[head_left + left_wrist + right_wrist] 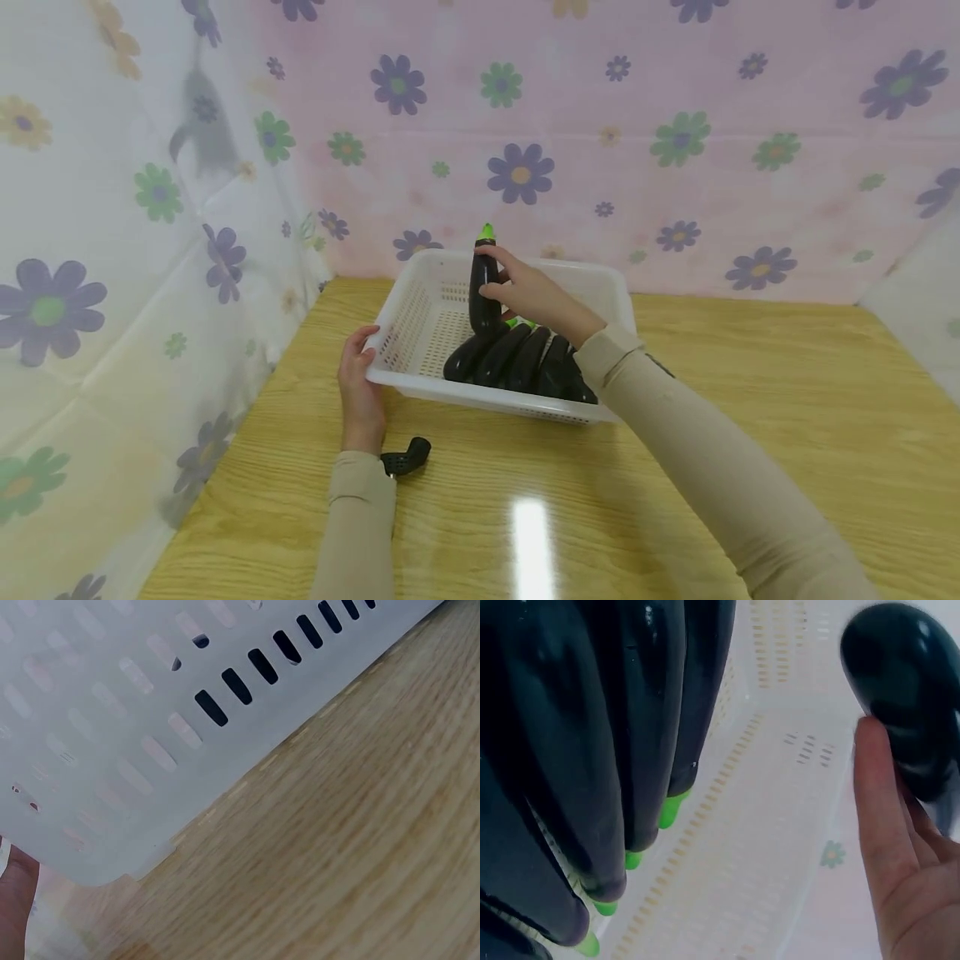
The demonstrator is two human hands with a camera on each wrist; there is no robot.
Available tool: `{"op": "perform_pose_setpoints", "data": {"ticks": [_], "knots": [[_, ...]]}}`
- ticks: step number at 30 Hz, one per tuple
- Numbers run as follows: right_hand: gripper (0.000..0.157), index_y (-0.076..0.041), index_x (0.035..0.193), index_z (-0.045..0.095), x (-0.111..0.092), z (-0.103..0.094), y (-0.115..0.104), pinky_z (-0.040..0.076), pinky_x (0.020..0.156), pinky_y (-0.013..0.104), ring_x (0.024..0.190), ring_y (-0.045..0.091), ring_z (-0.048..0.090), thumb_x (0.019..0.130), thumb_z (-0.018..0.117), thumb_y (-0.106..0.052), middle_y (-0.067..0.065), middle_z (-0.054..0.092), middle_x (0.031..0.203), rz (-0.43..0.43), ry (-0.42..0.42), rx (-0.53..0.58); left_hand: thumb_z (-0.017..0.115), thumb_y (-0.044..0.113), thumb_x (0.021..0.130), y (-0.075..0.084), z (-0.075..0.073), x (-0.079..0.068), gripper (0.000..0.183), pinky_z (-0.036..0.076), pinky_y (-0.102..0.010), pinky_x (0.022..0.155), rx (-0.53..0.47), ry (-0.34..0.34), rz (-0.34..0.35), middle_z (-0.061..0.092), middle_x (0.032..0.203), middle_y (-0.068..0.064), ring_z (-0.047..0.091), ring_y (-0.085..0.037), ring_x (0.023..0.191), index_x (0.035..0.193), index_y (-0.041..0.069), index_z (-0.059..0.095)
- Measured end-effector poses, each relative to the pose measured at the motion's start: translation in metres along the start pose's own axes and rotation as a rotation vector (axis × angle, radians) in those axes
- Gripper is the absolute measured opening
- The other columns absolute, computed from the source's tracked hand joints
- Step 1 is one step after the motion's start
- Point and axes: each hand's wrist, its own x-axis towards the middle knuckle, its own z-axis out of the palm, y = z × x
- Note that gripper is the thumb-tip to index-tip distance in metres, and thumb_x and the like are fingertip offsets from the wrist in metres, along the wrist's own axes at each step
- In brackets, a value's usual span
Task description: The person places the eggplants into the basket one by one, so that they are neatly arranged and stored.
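Note:
My right hand [531, 292] holds an eggplant [483, 287] upright over the white plastic basket [442, 388], its green stem end on top. In the right wrist view the fingers lie along the dark, glossy eggplant [907, 690]. Several more eggplants [498, 357] lie side by side in the right part of the basket, green stems toward the back; in the right wrist view these eggplants [562, 742] fill the left side. At the basket's left front corner, my left hand [360, 383] grips the rim. Only a bit of the left hand [16, 900] shows in the left wrist view.
The basket stands on a wood-grain table [465, 517] near the back wall. Flower-printed cloth [570, 100] hangs behind and to the left. A black device [407, 457] sits at the left wrist. Dark shapes show through the basket's slots [262, 666].

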Motion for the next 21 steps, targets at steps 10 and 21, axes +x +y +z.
{"op": "perform_pose_setpoints", "data": {"ticks": [10,21], "knots": [[0.057,-0.035,0.137,0.022,0.022,0.019,0.002,0.047,0.074,0.041,0.082,0.029,0.054,0.088,0.05,-0.034,0.008,0.05,0.104,0.049,-0.108,-0.014,0.035,0.007,0.084,0.002,-0.002,0.002,0.033,0.034,-0.036,0.085,0.022,-0.003,0.0,0.046,0.12,-0.009,0.044,-0.022,0.104,0.113,0.001,0.048],[0.063,-0.018,0.134,0.021,0.041,0.026,0.017,0.048,0.069,0.044,0.074,0.031,0.056,0.085,0.057,-0.03,0.014,0.051,0.091,0.18,-0.113,0.003,0.035,0.008,0.081,-0.005,0.0,0.004,0.031,0.035,-0.035,0.083,-0.008,0.016,0.013,0.047,0.117,-0.007,0.045,-0.022,0.1,0.107,0.006,0.053]]}}
